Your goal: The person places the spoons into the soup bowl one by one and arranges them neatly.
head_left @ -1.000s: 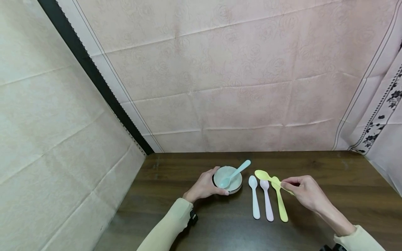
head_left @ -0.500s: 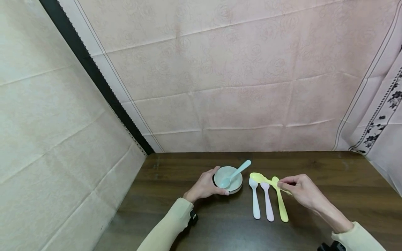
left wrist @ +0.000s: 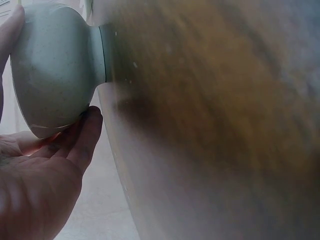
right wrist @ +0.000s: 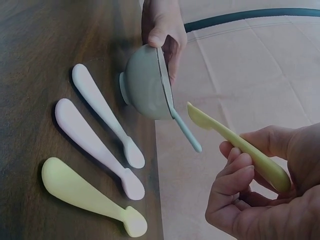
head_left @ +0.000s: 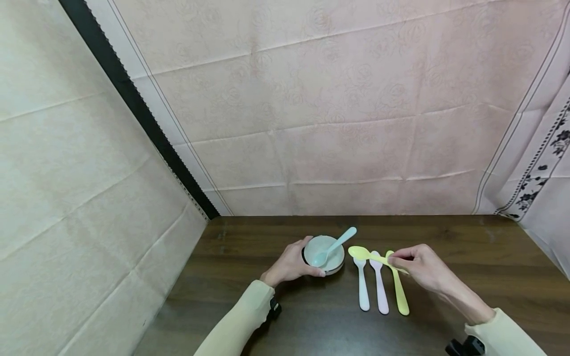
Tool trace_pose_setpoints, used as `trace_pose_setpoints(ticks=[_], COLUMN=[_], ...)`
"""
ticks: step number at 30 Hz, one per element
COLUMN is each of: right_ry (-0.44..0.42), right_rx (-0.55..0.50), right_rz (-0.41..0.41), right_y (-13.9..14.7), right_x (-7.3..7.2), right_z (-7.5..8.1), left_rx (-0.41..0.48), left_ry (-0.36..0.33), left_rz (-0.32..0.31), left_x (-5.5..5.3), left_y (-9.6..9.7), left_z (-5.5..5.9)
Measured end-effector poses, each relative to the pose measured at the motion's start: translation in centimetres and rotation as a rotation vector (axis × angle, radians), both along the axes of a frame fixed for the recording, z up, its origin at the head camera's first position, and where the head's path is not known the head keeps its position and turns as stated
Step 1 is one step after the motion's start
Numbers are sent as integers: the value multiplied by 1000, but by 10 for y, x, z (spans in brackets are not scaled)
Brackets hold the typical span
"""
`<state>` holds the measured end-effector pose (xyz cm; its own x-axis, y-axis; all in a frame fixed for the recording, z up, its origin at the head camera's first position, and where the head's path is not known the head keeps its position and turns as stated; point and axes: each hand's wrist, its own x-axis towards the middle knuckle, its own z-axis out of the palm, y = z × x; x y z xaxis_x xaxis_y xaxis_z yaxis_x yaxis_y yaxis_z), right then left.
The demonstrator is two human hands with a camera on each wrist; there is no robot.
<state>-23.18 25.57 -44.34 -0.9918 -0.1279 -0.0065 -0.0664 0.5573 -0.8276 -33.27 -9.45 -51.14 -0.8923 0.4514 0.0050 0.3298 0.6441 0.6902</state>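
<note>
My left hand (head_left: pixel 293 262) grips a pale green bowl (left wrist: pixel 52 65), thumb near the rim and fingers round its side. The bowl stands upright on its foot on the table. A light turquoise spoon (head_left: pixel 339 241) leans in it, handle out over the right rim. Between thumb and fingers, my right hand (head_left: pixel 420 267) pinches a yellow-green spoon (right wrist: pixel 242 144) by its handle. That spoon's scoop points left at the bowl, above the row of spoons. Below it lie a pale blue spoon (head_left: pixel 363 287), a pale lilac spoon (head_left: pixel 380 290) and another yellow-green spoon (head_left: pixel 400 291).
The dark wooden table (head_left: pixel 320 321) ends at a pale cloth backdrop (head_left: pixel 338 148) at the back. A second cloth wall (head_left: pixel 89 222) rises on the left, with a black strip (head_left: pixel 133 104) along the corner.
My right hand has shifted left with the yellow-green spoon, bringing its scoop over the pale blue spoon's tip and nearer the bowl. My left hand and the bowl keep their place.
</note>
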Motion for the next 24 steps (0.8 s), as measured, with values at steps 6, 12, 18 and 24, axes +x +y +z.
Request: trace_pose_setpoints(ticks=[6,12,18,24], right_ry=[-9,-16,-37,-45], right_rx=[-31,-46,-15,-34], right_rz=[12,27,33,45], right_y=[-3,-6,-8,-14], right_x=[0,-1,-4,-8], right_z=[1,1,1,2], left_rx=[12,14,14,15], left_ry=[-5,12,2,-2], left_rz=[-8,-22,-21,-15], left_x=[1,0,0,-1], left_y=[0,0,0,0], left_z=[1,2,1,1])
